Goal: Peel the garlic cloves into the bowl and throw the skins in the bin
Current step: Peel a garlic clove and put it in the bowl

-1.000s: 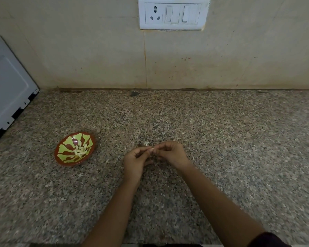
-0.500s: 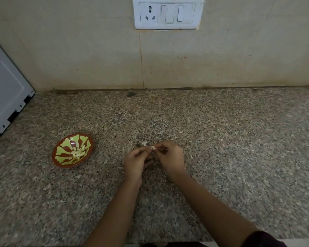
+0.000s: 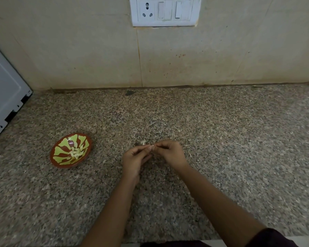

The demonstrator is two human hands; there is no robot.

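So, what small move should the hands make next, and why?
Probably the right hand should pull the skin away from the clove while the left hand holds it. Both hands pinch it, so peeling seems unfinished; whether skin remains is too small to tell. The bowl, at the left, already holds peeled cloves.

The person's left hand (image 3: 133, 158) and right hand (image 3: 170, 153) are pinching a small garlic clove (image 3: 150, 147) between their fingertips, just above the speckled counter (image 3: 221, 139). Peeled cloves (image 3: 77, 152) are lying in the red-and-green bowl (image 3: 60, 151), well apart to the left.
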